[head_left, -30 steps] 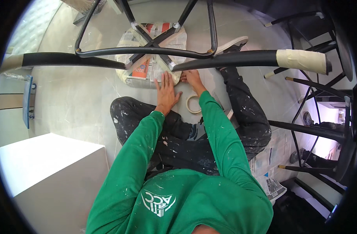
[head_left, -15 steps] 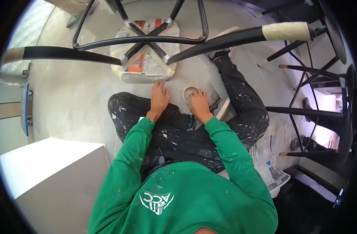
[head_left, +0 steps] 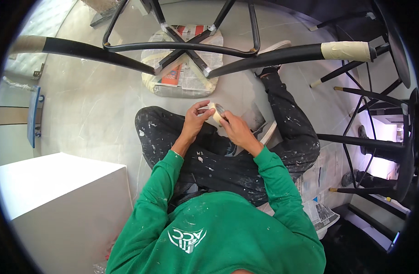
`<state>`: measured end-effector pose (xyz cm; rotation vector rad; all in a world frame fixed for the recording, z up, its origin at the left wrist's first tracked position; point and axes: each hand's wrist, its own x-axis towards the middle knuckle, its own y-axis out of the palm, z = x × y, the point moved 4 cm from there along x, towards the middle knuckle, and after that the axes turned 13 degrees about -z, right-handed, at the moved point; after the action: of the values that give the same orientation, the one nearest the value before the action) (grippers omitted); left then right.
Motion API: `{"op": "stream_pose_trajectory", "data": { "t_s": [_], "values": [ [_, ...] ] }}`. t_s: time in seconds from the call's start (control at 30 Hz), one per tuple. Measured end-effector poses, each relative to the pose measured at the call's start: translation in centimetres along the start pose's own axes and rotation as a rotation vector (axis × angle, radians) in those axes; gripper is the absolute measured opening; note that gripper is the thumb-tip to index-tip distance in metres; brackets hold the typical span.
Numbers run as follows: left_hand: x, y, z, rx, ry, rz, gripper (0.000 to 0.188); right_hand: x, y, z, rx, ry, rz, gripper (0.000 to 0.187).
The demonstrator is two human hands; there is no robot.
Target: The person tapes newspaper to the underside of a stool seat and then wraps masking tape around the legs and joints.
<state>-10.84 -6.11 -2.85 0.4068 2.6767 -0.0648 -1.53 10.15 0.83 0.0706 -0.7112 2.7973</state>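
Observation:
A roll of cream masking tape (head_left: 216,115) is held up between my hands, above my crossed legs. My right hand (head_left: 239,131) grips its right side, with fingers at the ring's opening. Against the roll's left side are the curled thumb and fingers of my left hand (head_left: 195,121); any loose tape end is too small to make out. Just beyond my hands lies an upturned chair seat (head_left: 186,91) wrapped in newspaper and tape. Its black legs (head_left: 269,59) spread outward, the right one banded with masking tape (head_left: 345,51) near its end.
A black footrest frame (head_left: 179,46) crosses above the seat. More black chairs (head_left: 378,145) crowd the right side. A white box (head_left: 63,182) stands at left, and newspaper sheets (head_left: 326,171) lie on the floor at right. Another person's shoe (head_left: 362,132) shows at far right.
My right hand has lifted the tape roll off the floor and turned it. My left hand has come in from beside the seat to meet the roll. The view has shifted slightly.

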Motion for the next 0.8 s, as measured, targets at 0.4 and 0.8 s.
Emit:
{"op": "stream_pose_trajectory", "data": {
  "t_s": [0.4, 0.8],
  "values": [
    [0.5, -2.0, 2.5, -0.252, -0.327, 0.077, 0.032, -0.7, 0.1, 1.6, 0.007, -0.121, 0.025, 0.015],
    [-1.3, -0.6, 1.8, 0.078, 0.385, -0.344, 0.02, 0.5, 2.0, 1.1, -0.125, 0.119, 0.1, 0.053]
  ]
}}
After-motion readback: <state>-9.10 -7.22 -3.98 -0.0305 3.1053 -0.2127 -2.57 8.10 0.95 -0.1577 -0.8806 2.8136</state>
